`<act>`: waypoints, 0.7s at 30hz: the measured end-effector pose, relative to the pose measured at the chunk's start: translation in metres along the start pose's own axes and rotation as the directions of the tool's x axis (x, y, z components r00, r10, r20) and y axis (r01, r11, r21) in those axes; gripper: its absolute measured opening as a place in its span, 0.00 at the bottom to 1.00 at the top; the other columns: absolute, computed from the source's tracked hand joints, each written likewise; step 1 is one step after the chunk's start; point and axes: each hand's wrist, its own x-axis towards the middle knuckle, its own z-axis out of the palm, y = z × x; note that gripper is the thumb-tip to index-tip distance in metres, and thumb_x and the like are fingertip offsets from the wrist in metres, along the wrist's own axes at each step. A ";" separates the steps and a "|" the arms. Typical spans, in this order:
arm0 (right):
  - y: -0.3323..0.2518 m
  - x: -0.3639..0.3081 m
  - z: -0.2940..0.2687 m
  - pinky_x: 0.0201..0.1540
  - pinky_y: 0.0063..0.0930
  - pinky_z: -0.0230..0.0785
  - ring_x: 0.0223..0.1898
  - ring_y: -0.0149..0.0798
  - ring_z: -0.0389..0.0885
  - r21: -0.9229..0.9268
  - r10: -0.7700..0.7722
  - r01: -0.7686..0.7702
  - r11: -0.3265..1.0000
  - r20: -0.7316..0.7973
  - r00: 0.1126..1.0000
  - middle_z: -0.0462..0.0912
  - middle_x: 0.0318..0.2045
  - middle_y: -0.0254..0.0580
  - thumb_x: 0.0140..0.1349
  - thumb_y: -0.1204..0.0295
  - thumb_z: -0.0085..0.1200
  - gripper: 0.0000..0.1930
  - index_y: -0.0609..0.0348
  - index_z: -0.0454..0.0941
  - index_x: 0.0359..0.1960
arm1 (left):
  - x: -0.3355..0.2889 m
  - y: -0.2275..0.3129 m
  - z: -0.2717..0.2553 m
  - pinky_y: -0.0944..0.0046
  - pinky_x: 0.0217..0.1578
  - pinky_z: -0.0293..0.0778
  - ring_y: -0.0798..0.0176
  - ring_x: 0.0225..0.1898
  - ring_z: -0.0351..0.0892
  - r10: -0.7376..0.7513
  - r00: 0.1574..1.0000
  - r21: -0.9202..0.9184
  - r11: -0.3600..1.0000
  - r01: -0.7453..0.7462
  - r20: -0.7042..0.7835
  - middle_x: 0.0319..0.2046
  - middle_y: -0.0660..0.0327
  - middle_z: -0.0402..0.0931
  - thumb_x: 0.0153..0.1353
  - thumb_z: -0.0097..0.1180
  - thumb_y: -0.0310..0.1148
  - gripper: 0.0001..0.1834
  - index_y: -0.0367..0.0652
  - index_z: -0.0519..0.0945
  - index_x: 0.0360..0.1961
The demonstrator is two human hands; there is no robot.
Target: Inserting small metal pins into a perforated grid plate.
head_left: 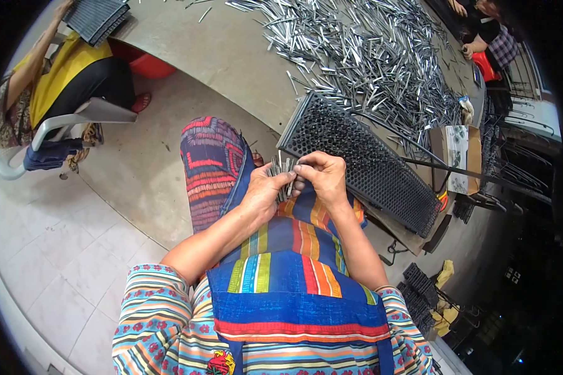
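Above my lap, my left hand is closed around a small bundle of thin grey metal strips, whose ends stick up past the fingers. My right hand meets it from the other side, thumb and fingers pinched together against the bundle's edge. What sits between those right fingertips is too small to make out. Just beyond my right hand, a long black tray full of round holes slants from the table edge down to the right. A large heap of similar metal strips covers the table behind it.
The table runs across the far side. At left, a person beside a grey plastic chair holds another black tray. Another person is at far right. An open cardboard box and a dark bar lie past my tray.
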 end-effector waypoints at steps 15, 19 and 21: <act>-0.004 -0.004 -0.002 0.25 0.17 0.69 0.21 0.23 0.77 0.301 0.210 -0.218 0.929 0.058 0.976 0.81 0.22 0.36 0.54 0.82 0.60 0.02 0.67 0.81 0.29 | 0.000 -0.001 0.001 0.67 0.26 0.80 0.62 0.26 0.83 -0.037 0.999 0.070 0.997 0.036 0.011 0.28 0.54 0.81 0.56 0.58 0.19 0.09 0.33 0.78 0.38; -0.002 -0.007 -0.001 0.27 0.17 0.71 0.24 0.24 0.78 0.298 0.198 -0.205 0.932 0.055 0.979 0.82 0.23 0.36 0.53 0.82 0.60 0.03 0.67 0.81 0.30 | 0.000 -0.003 -0.002 0.67 0.25 0.81 0.63 0.25 0.83 -0.026 1.000 0.061 0.998 0.027 -0.009 0.27 0.55 0.81 0.55 0.59 0.19 0.09 0.34 0.79 0.38; 0.004 -0.009 -0.004 0.28 0.17 0.71 0.24 0.24 0.78 0.283 0.189 -0.199 0.938 0.061 0.980 0.82 0.24 0.37 0.53 0.82 0.60 0.03 0.67 0.81 0.30 | 0.000 -0.003 -0.003 0.67 0.25 0.81 0.63 0.25 0.83 -0.046 0.999 0.067 0.997 0.045 0.009 0.28 0.55 0.82 0.54 0.59 0.19 0.09 0.34 0.79 0.38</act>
